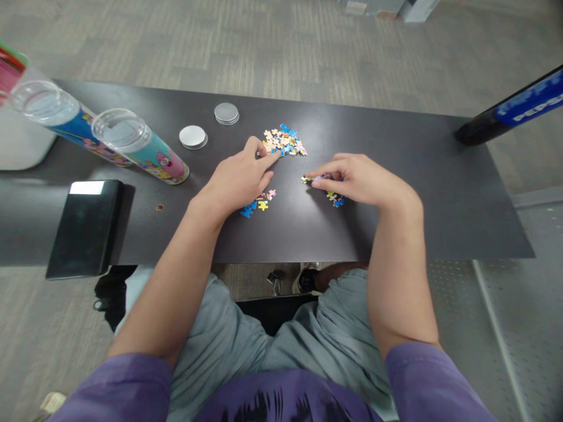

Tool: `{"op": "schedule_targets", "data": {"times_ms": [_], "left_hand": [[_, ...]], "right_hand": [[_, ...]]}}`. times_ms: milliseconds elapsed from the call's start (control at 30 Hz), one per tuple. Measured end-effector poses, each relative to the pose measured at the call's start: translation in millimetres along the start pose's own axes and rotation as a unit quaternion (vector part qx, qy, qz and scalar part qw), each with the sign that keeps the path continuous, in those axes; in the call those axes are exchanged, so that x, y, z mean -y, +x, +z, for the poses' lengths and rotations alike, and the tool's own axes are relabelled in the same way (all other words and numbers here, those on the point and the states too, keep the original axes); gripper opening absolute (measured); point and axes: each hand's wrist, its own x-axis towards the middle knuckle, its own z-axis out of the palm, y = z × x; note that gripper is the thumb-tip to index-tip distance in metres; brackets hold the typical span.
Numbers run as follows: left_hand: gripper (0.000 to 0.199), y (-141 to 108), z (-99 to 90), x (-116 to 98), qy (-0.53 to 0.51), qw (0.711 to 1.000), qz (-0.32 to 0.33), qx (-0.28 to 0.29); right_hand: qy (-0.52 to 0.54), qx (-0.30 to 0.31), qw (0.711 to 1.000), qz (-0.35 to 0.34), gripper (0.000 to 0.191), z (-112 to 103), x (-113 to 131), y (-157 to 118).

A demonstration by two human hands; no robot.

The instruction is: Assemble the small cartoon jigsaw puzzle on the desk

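Small puzzle pieces lie in three groups on the dark table. My left hand (241,176) has its fingers apart; the index fingertip touches the lower edge of the largest pile (284,139), which mixes tan, blue and pink pieces. Below that hand, partly covered by it, is a small group of blue, yellow and pink pieces (263,205). My right hand (352,179) has thumb and index finger close together at the third group (336,199), which it partly hides. What the fingertips hold there, if anything, is too small to make out.
Two clear-topped printed tubes (160,158) stand at the left, near a black box-like device (85,225). Stacked round lids (192,137) and more discs (226,113) lie behind my left hand. A dark bottle with a blue label (519,105) stands at the right end.
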Motion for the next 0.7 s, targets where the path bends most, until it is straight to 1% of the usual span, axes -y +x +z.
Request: {"op": "schedule_targets", "data": {"times_ms": [67, 167, 267, 367, 433, 500, 567, 633, 700], "left_hand": [[0.064, -1.1, -1.1, 0.5, 0.02, 1.0, 0.019, 0.013], [0.063, -2.5, -2.0, 2.6, 0.027, 0.998, 0.043, 0.021], [0.06, -2.1, -1.1, 5.1, 0.002, 0.997, 0.07, 0.028], [0.054, -0.4, 2.0, 8.0, -0.054, 0.993, 0.101, 0.029], [0.051, 0.5, 4.1, 10.0, -0.1, 0.989, 0.108, 0.011], [0.05, 0.8, 5.3, 12.0, -0.128, 0.986, 0.1, -0.027], [0.051, 0.6, 5.6, 14.1, -0.13, 0.986, 0.081, -0.065], [0.05, 0.5, 5.8, 15.6, -0.117, 0.988, 0.059, -0.082], [0.051, 0.9, 6.1, 15.6, -0.098, 0.991, 0.037, -0.081]], "right_hand": [[-0.001, 0.0, 1.0, 0.018, 0.036, -8.8, -7.5, -6.9], [-0.016, -0.034, 0.998, 0.042, 0.038, -14.3, -16.5, -12.9], [-0.022, -0.07, 0.997, 0.04, 0.04, -9.7, -17.7, -10.6], [-0.011, -0.067, 0.997, 0.022, 0.041, -1.2, -11.7, -3.2], [-0.006, -0.059, 0.998, 0.012, 0.043, 3.2, -5.7, 1.7], [-0.005, -0.053, 0.999, 0.006, 0.044, 6.1, 0.5, 5.5], [-0.007, -0.047, 0.999, 0.001, 0.044, 8.3, 5.8, 8.2], [-0.01, -0.038, 0.999, -0.006, 0.043, 10.9, 9.6, 10.3], [-0.01, -0.026, 0.999, -0.016, 0.043, 14.4, 11.9, 12.4]]}}
